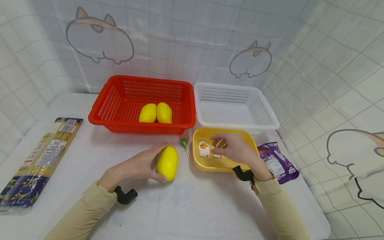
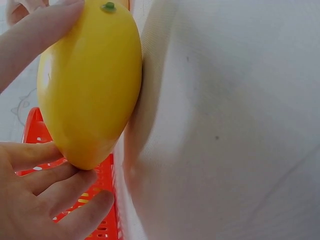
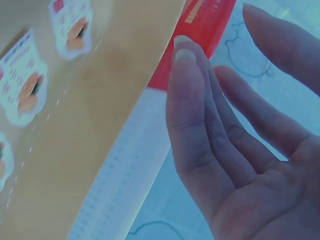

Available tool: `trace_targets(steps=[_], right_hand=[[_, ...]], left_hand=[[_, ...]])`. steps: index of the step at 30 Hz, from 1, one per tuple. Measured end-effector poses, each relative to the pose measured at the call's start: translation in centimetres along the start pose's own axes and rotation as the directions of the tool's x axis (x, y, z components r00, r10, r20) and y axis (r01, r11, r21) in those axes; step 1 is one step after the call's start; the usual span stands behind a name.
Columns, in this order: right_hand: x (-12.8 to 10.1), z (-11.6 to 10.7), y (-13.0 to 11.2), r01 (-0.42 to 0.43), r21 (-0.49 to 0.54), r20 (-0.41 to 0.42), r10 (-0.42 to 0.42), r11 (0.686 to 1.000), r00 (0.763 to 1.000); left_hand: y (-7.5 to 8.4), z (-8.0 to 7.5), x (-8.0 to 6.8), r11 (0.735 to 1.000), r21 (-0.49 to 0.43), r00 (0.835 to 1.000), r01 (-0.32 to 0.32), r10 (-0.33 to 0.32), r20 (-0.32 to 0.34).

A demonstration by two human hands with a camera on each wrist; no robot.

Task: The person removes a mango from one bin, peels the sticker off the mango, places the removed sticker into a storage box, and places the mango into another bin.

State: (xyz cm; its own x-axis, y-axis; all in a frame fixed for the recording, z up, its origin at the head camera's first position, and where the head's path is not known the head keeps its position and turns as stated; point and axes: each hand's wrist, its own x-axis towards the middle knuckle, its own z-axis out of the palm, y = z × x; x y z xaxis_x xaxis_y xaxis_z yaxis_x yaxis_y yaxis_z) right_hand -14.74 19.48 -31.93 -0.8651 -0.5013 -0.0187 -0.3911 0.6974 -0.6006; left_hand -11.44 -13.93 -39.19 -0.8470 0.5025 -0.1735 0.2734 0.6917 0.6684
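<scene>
On the white table, my left hand (image 1: 136,165) holds a yellow mango (image 1: 168,163) between thumb and fingertips. The left wrist view shows the thumb on the mango (image 2: 92,85) near its green stem end and fingertips at its tapered end. My right hand (image 1: 235,148) hovers over a yellow plastic bin (image 1: 222,167) with fingers loosely bent, and nothing is between them. Stickers with orange fruit pictures (image 1: 204,149) show on the bin's floor, partly covered by that hand. A green-headed lollipop (image 1: 184,143) lies between the mango and the bin.
Behind stands a red basket (image 1: 144,128) with two yellow mangoes (image 1: 164,113) inside, beside a white basket (image 1: 237,125). At the left lies a long pasta packet (image 1: 45,156). A purple snack bag (image 1: 277,163) lies right of the bin, near the patterned curtain (image 1: 339,100).
</scene>
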Motion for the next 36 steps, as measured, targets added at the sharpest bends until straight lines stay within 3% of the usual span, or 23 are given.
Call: trace_targets(steps=[8, 15, 23, 27, 36], right_hand=[[0.5, 1.8, -1.9, -0.009, 0.043, -0.007, 0.01, 0.999, 1.0], [1.2, 3.5, -3.6, 0.02, 0.13, 0.033, -0.025, 0.991, 0.999], [2.2, 4.8, -5.4, 0.073, 0.152, 0.054, -0.082, 0.986, 0.995], [2.6, 5.6, -6.0, 0.058, 0.181, 0.069, -0.071, 0.982, 0.995], [3.1, 8.8, -6.2, 0.01, 0.133, 0.158, -0.031, 0.991, 0.987]], left_hand=[[0.0, -0.1, 0.0, 1.0, -0.004, 1.0, -0.008, 0.008, -0.004], [0.0, -0.1, -0.1, 1.0, 0.007, 1.0, -0.01, 0.01, -0.004], [-0.1, -0.1, -0.1, 1.0, 0.01, 1.0, -0.019, 0.019, -0.002], [-0.1, -0.1, 0.0, 0.999, 0.001, 0.999, -0.035, 0.035, -0.004], [-0.3, -0.1, -0.1, 0.998, -0.012, 0.997, -0.069, 0.069, -0.023]])
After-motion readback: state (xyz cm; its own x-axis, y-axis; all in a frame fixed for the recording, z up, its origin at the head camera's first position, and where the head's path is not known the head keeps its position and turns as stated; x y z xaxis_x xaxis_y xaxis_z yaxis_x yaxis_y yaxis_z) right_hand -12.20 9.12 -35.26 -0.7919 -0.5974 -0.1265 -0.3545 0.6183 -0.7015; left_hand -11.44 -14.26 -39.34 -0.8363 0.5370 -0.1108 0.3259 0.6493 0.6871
